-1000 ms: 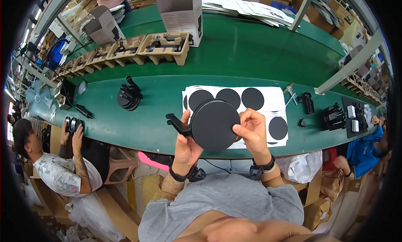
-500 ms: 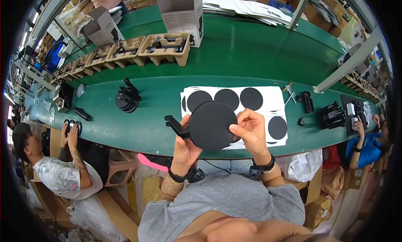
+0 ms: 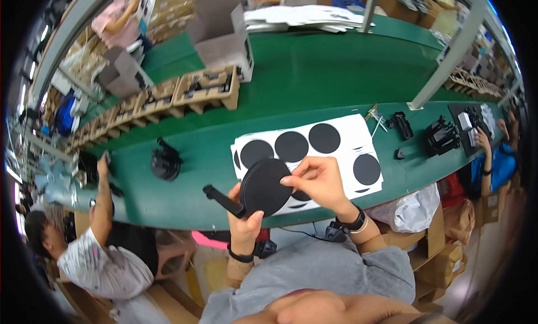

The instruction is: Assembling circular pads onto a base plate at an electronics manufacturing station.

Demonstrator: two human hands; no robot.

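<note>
Holding black disc (image 3: pixel 267 189), tilted further than before

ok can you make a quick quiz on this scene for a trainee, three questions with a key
1. Which of the worker's hands is nearer the slim arm of the black disc-shaped part?
2. Multiple choice: the dark shapes on the white sheets are
a) squares
b) circles
c) stars
3. True or false: the black disc-shaped part lies flat on the white sheets.

Key:
1. The left hand.
2. b
3. False: the left hand holds it up.
</note>
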